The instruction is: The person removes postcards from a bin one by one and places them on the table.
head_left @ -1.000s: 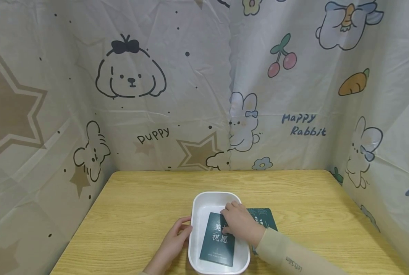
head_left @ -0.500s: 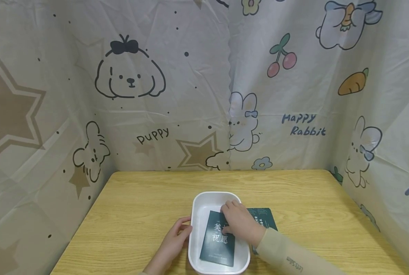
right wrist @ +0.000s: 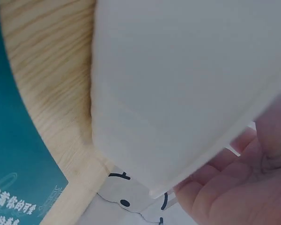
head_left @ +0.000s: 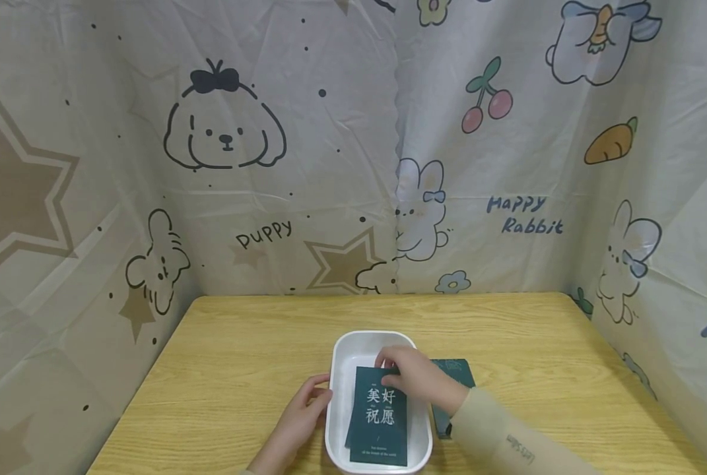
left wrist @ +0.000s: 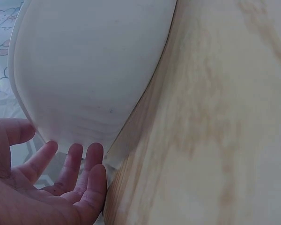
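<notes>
A white tray (head_left: pixel 372 338) stands near the front of the table. My right hand (head_left: pixel 421 379) reaches over its right rim and pinches the upper right part of a dark green card (head_left: pixel 379 422) with white characters. The thumb lies on the card's face, and the fingers are partly behind its top edge. Under its left side shows a strip of another green card (head_left: pixel 349 432). My left hand (head_left: pixel 298 412) touches the tray's left side; in the left wrist view its fingertips (left wrist: pixel 94 151) meet the outer wall. The tray's wall hides the held card in the right wrist view.
Right of the tray, another dark green card (head_left: pixel 455 371) lies on the wooden table (head_left: pixel 258 336), partly covered by the right hand and forearm. Cartoon-printed curtains (head_left: pixel 329 165) surround the table at the back and sides.
The held card has turned straighter and shifted slightly in the tray, so a card beneath shows at its left. My right hand has shifted with it. My left hand stays put.
</notes>
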A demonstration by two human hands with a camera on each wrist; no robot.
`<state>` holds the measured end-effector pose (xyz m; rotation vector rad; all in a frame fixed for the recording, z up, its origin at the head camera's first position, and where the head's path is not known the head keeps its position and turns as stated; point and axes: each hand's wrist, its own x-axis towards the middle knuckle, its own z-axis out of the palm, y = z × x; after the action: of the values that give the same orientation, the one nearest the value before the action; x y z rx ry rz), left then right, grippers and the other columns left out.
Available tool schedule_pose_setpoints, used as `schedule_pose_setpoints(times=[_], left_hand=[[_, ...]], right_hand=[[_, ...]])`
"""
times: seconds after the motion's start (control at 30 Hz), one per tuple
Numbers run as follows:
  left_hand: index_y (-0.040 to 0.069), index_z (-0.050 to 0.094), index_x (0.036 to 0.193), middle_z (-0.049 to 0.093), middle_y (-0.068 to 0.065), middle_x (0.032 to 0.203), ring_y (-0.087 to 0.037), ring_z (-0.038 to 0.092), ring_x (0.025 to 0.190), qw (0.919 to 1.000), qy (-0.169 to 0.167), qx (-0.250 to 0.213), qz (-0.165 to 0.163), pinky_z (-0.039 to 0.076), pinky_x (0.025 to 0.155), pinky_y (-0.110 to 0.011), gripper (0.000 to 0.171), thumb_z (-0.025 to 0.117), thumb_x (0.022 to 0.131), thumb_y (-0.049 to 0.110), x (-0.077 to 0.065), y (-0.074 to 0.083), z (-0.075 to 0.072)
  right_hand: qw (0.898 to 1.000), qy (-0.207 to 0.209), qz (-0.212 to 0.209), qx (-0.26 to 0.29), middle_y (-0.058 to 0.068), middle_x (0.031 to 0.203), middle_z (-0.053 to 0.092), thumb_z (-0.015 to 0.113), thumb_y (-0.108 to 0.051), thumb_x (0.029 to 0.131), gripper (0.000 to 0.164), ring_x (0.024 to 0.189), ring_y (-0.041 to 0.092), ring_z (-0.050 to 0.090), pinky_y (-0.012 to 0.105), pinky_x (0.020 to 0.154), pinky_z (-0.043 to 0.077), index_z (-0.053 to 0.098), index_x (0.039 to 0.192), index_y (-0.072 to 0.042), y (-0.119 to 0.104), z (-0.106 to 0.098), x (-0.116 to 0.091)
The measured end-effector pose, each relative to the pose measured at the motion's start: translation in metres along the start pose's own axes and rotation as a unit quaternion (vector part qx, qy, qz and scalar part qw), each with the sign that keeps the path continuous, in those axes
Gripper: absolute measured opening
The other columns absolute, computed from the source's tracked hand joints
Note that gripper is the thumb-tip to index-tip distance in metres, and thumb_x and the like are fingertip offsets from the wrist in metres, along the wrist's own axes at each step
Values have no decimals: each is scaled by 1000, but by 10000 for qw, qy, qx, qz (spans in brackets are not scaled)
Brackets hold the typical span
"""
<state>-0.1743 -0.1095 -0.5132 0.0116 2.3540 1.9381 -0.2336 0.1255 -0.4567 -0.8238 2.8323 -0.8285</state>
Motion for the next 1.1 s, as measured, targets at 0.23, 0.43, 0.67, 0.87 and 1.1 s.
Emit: schedule_pose_setpoints(times=[0.23,0.43,0.67,0.87,1.1], left_hand=[[8,52,131,58,-15,105,-19,60,89,10000,-4,41,-70,56,79,-40,43,55,95,30,0,1,0],[7,51,132,58,-16,105,-20,60,89,10000,-15,18,-74,56,79,-40,43,55,95,30,1,0,0],[8,50,134,58,-17,108,-21,61,90,10000,-41,-4,-79,56,79,-41,43,53,96,28,0,0,0],[9,49,135,59,-18,111,-21,62,89,9998,-34,31,-196,57,78,-41,43,53,96,29,1,1,0],[9,50,134,59,-18,111,-21,62,89,9998,-4,67,-211,57,77,-40,44,54,96,30,1,0,0]], right_hand=[[9968,-48,192,778,-3,83,61,64,-17,89,8,75,13,54,35,69,51,66,97,-19,6,-8,0],[9906,200,583,1218,0,84,62,64,-22,90,8,77,15,55,37,70,51,66,94,-16,8,-18,-1],[9772,692,1010,1733,1,87,67,63,-24,90,11,80,14,59,42,79,53,66,97,-15,15,-37,-2],[9733,709,981,1952,4,91,68,61,-28,92,16,80,18,59,41,77,52,67,101,-15,26,-61,-8],[9768,428,938,1877,7,97,68,58,-34,93,26,82,19,60,45,83,51,65,106,-12,42,-85,-16]])
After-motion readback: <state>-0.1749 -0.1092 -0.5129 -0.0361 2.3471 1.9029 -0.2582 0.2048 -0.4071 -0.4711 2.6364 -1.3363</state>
